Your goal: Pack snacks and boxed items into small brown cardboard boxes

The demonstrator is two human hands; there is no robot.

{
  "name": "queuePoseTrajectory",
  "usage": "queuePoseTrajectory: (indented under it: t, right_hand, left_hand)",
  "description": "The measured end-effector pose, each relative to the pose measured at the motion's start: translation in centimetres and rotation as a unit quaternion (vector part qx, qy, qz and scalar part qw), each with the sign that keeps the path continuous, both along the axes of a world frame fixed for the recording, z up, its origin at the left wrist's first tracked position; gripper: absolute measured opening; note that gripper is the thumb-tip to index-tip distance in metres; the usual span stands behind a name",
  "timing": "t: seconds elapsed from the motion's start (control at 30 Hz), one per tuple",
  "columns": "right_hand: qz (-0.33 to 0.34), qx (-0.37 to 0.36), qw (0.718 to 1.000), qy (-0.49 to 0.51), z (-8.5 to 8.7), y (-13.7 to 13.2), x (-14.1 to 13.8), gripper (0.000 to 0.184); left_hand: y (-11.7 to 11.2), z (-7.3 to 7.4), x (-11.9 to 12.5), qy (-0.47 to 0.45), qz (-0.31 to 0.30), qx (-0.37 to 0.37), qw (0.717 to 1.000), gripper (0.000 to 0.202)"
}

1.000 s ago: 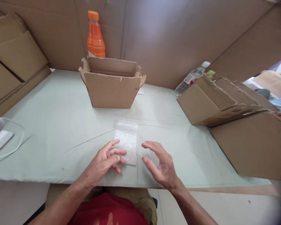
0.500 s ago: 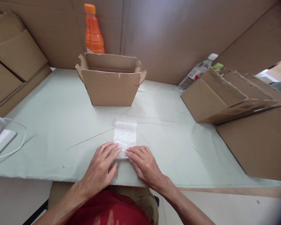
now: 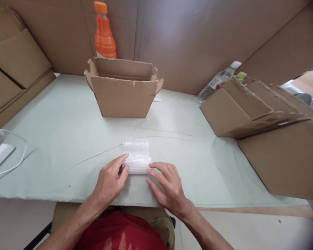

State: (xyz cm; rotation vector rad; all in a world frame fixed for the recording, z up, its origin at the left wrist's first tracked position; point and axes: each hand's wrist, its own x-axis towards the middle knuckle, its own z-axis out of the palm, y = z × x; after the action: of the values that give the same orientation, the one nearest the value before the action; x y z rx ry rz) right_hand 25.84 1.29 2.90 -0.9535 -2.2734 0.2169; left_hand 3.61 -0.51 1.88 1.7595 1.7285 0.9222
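Note:
A small piece of clear bubble wrap lies on the pale green cloth, its near part folded over into a thicker band. My left hand pinches the left end of that band between thumb and forefinger. At the right end, my right hand touches the band with its fingertips. Its thumb stands apart, lower down near the cloth, so this hand is open. Whether anything lies inside the fold cannot be made out.
An open cardboard box stands behind the wrap, with an orange bottle behind it. More cardboard boxes are on the right beside a clear plastic bottle. On the left are stacked cardboard and a white power strip.
The near edge of the bubble wrap has been folded away from me, making a thicker band. My hands have moved apart, from on top of the wrap to its two ends.

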Motion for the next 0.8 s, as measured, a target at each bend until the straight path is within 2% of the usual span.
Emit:
queuePoseTrajectory:
  t: [0.13, 0.23, 0.3, 0.4, 0.53, 0.6, 0.7, 0.8]
  right_hand:
    - [0.031, -0.025, 0.990, -0.135, -0.2, 1.0, -0.7, 0.032]
    - [0.033, -0.032, 0.988, -0.148, -0.2, 2.1, -1.2, 0.028]
    - [0.038, -0.054, 0.990, -0.124, 0.0, 2.5, -1.3, 0.028]
    - [0.053, -0.142, 0.986, -0.074, 0.6, 2.3, -1.0, 0.029]
    - [0.041, -0.274, 0.960, -0.028, 1.0, 2.1, -0.7, 0.028]
    - [0.017, -0.262, 0.964, -0.028, 0.9, 2.4, -0.9, 0.026]
    - [-0.024, -0.184, 0.981, -0.060, 0.5, 3.5, -1.3, 0.026]
    - [-0.034, -0.148, 0.982, -0.114, 0.1, 4.5, -1.8, 0.037]
  left_hand:
    - [0.9, -0.4, 0.1, 0.033, 0.006, 0.035, 0.999, 0.037]
    - [0.7, -0.5, -0.2, 0.048, -0.002, 0.117, 0.992, 0.039]
    - [0.0, -0.4, -0.5, 0.045, -0.037, 0.148, 0.987, 0.041]
    - [-1.1, -0.1, -1.0, 0.011, -0.077, 0.130, 0.989, 0.039]
    - [-1.5, 0.1, -1.3, -0.003, -0.045, 0.063, 0.997, 0.038]
    - [-1.1, 0.0, -1.2, 0.020, -0.031, 0.056, 0.998, 0.036]
    - [-0.2, -0.4, -1.0, 0.080, -0.017, 0.088, 0.993, 0.031]
    - [0.3, -0.8, -0.8, 0.136, 0.001, 0.104, 0.985, 0.028]
